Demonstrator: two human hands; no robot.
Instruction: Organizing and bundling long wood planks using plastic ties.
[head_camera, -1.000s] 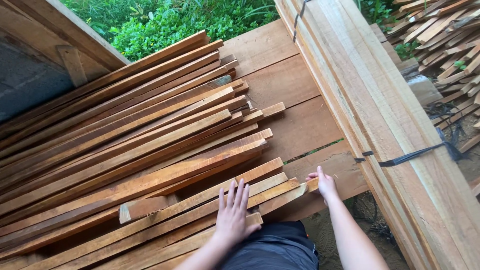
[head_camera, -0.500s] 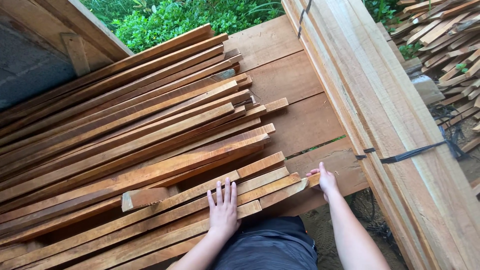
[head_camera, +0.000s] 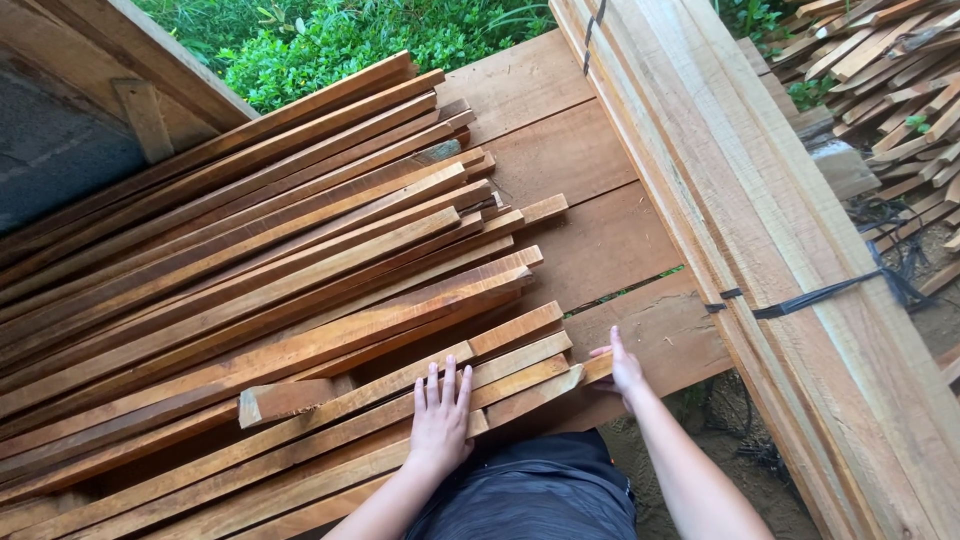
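A: What do the two hands do at the near edge of the slat pile (head_camera: 250, 290)?

B: The left hand (head_camera: 440, 415) lies flat on the nearest slats of the pile, palm down, fingers stretched and a little spread. It grips nothing; it only presses on the wood.

A: And the other hand?

B: The right hand (head_camera: 622, 368) is at the right end of the pile. Its fingers are on the end of one front slat (head_camera: 530, 388), at the tip that sticks out farthest. I cannot tell if the fingers close around the tip or only push against it.

A: Where does this slat lie?

B: In the front rows of the pile, just right of the left hand, running up to the right like the other slats.

A: What carries the pile?

B: A counter (head_camera: 590, 250) made of wide planks. Its bare part shows just right of the pile.

A: And farther?

B: Right of the pile is a bundle of long pale boards (head_camera: 760, 210), bound with a dark strap (head_camera: 820, 295). Beyond the far end of the pile there are green plants (head_camera: 350, 40).
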